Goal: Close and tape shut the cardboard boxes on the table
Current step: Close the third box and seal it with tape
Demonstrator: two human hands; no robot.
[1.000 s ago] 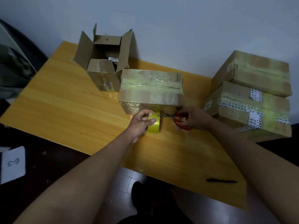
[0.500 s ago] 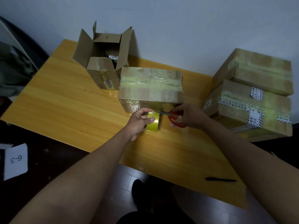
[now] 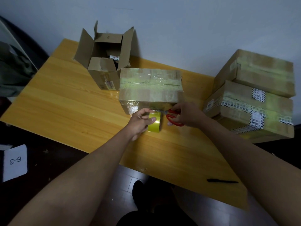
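A closed cardboard box (image 3: 150,85) with tape across its top stands mid-table. Just in front of it my left hand (image 3: 140,122) grips a yellow tape roll (image 3: 154,124), a strip running from the roll up to the box's front face. My right hand (image 3: 187,114) holds red-handled scissors (image 3: 173,117), the blades pointing left at the strip above the roll. Behind and to the left stands an open box (image 3: 104,62) with its flaps up and some items inside.
Two taped boxes (image 3: 254,95) are stacked at the table's right end. A black pen (image 3: 222,181) lies near the table's front right edge. A paper marked 6-3 (image 3: 15,162) lies on the dark floor at left. The wooden table (image 3: 65,103) backs onto a wall.
Both hands have shifted slightly up toward the box's front face, and the scissor blades have come closer to the tape strip above the roll.
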